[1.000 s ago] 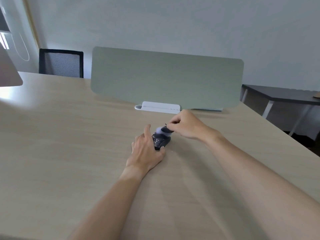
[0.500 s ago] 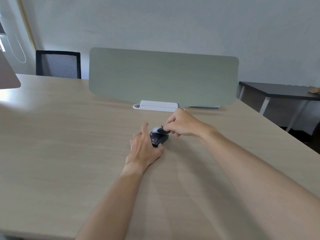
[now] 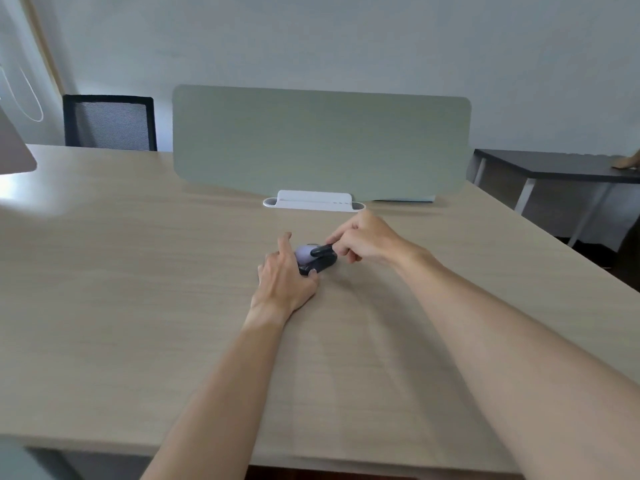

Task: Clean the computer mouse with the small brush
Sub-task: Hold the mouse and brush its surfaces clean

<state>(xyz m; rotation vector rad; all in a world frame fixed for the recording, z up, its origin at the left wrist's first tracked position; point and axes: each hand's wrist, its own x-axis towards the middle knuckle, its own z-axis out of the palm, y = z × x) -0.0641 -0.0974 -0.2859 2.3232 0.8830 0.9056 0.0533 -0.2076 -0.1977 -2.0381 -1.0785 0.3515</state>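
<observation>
A dark computer mouse (image 3: 320, 265) lies on the light wooden desk (image 3: 138, 271), in the middle of the view. My left hand (image 3: 285, 275) grips it from the left side, thumb against its near edge, index finger stretched along its far left. My right hand (image 3: 363, 239) pinches a small brush with a dark handle (image 3: 322, 251) and pale lavender bristles (image 3: 304, 252). The bristles press on the top of the mouse. Much of the mouse is hidden under the brush and my fingers.
A grey-green divider panel (image 3: 322, 140) stands across the desk behind my hands, on a white base (image 3: 311, 200). A black mesh chair (image 3: 109, 121) is at the back left. A dark side table (image 3: 554, 168) stands at the right. A monitor corner (image 3: 14, 150) juts in at the left edge.
My right hand has shifted slightly with the brush across the top of the mouse. My left hand keeps the same hold on the mouse.
</observation>
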